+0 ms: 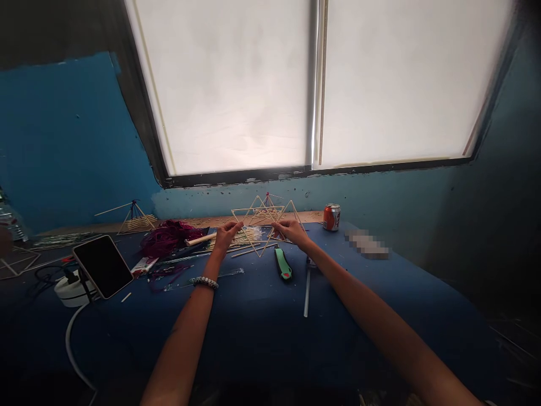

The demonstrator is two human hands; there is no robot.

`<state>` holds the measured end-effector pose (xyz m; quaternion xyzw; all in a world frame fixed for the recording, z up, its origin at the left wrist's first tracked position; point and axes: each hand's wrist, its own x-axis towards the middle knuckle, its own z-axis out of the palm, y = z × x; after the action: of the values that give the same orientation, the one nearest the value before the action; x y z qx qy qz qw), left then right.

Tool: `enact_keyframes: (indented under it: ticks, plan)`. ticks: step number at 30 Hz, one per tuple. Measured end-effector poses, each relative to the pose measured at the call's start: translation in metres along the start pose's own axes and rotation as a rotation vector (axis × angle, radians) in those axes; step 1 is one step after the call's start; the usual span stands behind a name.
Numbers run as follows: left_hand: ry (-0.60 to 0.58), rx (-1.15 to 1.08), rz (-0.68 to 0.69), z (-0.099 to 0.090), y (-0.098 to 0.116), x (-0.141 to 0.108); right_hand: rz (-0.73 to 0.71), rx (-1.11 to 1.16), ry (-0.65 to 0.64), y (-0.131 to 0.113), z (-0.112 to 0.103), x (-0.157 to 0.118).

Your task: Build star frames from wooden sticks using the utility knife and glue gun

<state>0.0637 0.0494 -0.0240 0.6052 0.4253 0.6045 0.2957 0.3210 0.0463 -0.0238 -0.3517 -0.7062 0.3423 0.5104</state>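
Above the blue table, my left hand point(227, 235) pinches one slanted side of a triangle of thin wooden sticks point(255, 209). My right hand point(291, 231) pinches near its opposite side, fingertips closed. The triangle points downward. More sticks forming peaked triangles point(297, 212) show behind my right hand; whether they join the held one I cannot tell. Below lies a green and black utility knife point(283, 266). A pale glue stick point(306, 293) sits by my right forearm, its far end at a dark object partly hidden by the arm. Loose wooden sticks point(243, 239) lie beside my left hand.
A phone point(103, 267) leans by a white round socket unit point(71, 292) with a cable. Purple raffia-like strands point(172, 238) are heaped at left. Stick pyramids stand at the back left point(141, 219) and back centre point(267, 211). A soda can point(332, 217) stands at right.
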Motion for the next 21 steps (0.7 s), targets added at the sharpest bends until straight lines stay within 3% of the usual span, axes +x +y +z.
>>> enact_keyframes:
  ticks: [21]
  plan:
    - [0.002,0.006,-0.029,0.0008,0.0073,-0.0032,-0.059,-0.081,0.006,0.0090,-0.0013,0.0036]
